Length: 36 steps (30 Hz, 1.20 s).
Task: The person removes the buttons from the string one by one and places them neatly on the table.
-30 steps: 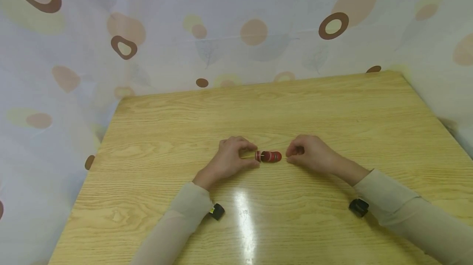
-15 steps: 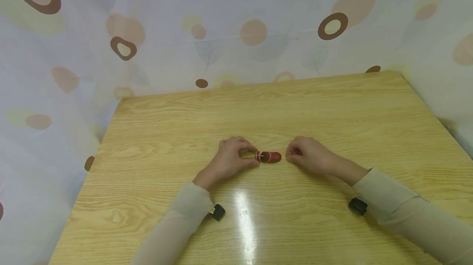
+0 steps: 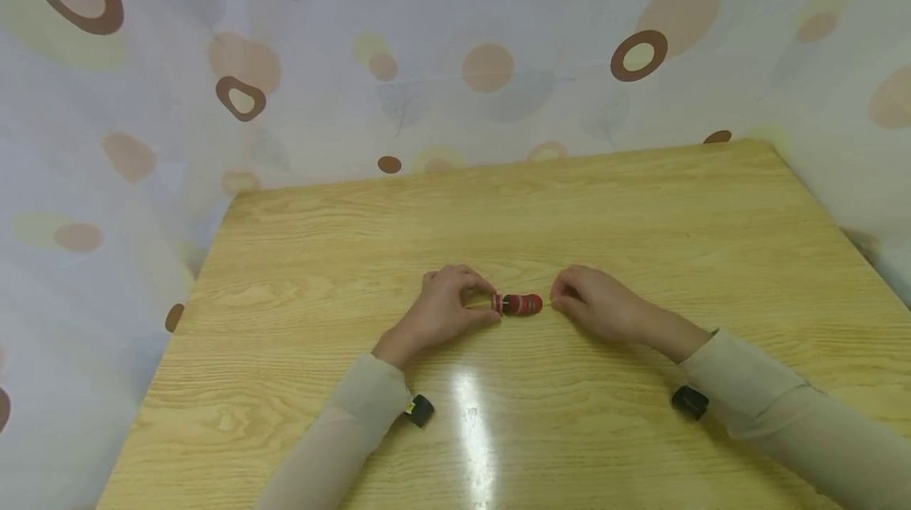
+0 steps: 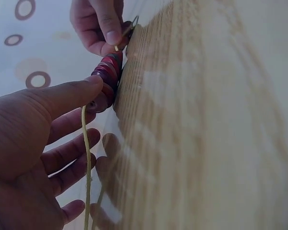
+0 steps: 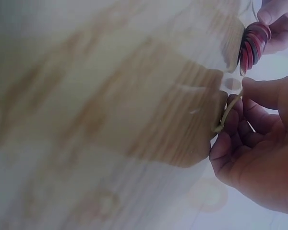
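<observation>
A short row of flat, round red and dark discs, like buttons, [image 3: 523,304] is strung on a thin yellow cord [image 4: 88,167] just over the wooden table. My left hand [image 3: 444,308] pinches the discs at the row's left end between thumb and forefinger. Its other fingers are spread in the left wrist view, and the cord hangs past them. At the row's other end my right hand [image 3: 598,300] pinches the cord between thumb and forefinger, a small gap away from the discs. A cord end [image 5: 218,128] sticks out past those fingers in the right wrist view.
The wooden table [image 3: 342,241] reaches back to a pale curtain [image 3: 434,12] printed with brown and peach shapes. More curtain hangs at the left and right sides. A bright light reflection [image 3: 473,431] lies on the tabletop in front of the hands.
Both hands and the discs stay nearly where they were. The right thumb and forefinger have drawn slightly closer together on the cord. The head view has tilted up a little.
</observation>
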Each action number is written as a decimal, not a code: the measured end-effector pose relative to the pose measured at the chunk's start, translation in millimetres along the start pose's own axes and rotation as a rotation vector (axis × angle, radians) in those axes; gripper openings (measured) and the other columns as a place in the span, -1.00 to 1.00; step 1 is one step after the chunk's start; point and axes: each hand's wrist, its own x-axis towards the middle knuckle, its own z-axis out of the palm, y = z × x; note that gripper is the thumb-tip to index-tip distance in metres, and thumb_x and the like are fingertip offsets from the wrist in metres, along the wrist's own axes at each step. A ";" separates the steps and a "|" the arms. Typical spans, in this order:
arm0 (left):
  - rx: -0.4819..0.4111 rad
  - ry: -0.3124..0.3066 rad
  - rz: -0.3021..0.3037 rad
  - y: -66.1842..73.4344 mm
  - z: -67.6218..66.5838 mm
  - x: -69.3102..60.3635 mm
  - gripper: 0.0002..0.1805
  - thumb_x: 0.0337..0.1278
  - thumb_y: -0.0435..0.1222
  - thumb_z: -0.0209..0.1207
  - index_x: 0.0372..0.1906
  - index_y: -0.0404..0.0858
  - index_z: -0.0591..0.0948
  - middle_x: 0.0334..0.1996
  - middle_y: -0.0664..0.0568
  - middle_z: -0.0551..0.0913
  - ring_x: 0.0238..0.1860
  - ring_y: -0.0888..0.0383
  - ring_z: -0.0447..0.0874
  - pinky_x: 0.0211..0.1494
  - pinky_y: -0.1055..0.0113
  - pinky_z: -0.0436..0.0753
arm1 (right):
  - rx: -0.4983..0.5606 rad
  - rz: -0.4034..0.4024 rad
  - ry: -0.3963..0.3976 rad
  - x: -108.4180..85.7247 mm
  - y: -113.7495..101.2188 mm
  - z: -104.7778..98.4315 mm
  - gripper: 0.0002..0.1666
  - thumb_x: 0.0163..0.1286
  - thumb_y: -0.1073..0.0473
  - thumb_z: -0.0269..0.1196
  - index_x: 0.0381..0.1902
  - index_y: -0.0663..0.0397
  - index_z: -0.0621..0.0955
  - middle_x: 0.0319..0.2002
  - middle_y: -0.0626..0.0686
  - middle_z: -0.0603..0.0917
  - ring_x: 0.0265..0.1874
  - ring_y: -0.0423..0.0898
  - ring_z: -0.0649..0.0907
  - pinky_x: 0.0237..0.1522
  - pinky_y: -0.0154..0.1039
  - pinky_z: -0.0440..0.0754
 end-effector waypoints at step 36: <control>-0.292 0.049 -0.069 -3.3 -2.2 -3.7 -0.57 0.07 -0.26 0.48 0.07 -0.21 0.66 -0.11 0.17 0.76 0.04 0.24 0.69 0.44 0.18 0.29 | 0.147 0.067 0.021 -0.2 2.7 -9.4 -0.89 0.39 0.28 0.32 -0.16 0.18 0.71 -0.27 -0.03 0.72 -0.27 -0.13 0.63 -0.20 -0.20 0.60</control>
